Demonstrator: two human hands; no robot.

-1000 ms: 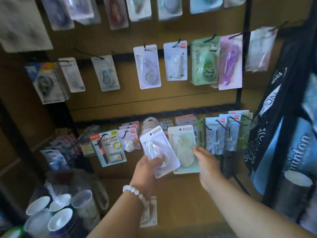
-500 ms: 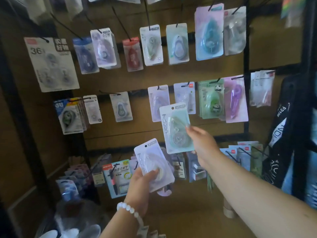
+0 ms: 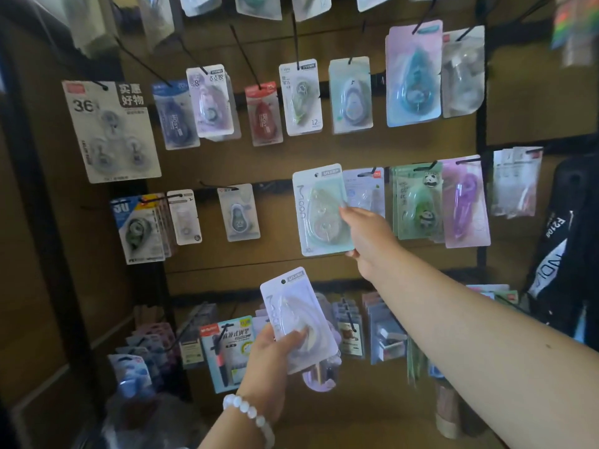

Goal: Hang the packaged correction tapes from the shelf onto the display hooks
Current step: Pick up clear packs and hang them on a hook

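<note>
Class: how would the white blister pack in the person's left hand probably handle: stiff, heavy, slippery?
The white pack stays flat though the left hand grips only its lower end: probably stiff and light. Its glossy clear blister may be slippery.

The scene is dim and warm-toned, the brown backboard (image 3: 356,150) lit unevenly and brightest near the middle. The left side and the black frame (image 3: 48,222) sink into deep shadow. Daylight-like glare washes over the plastic blisters of the hanging packages (image 3: 413,72), bleaching their print. The top edge and upper right corner are smeared with blur, and straight lines bow outward toward the borders. The lower left corner is murky and soft
</note>
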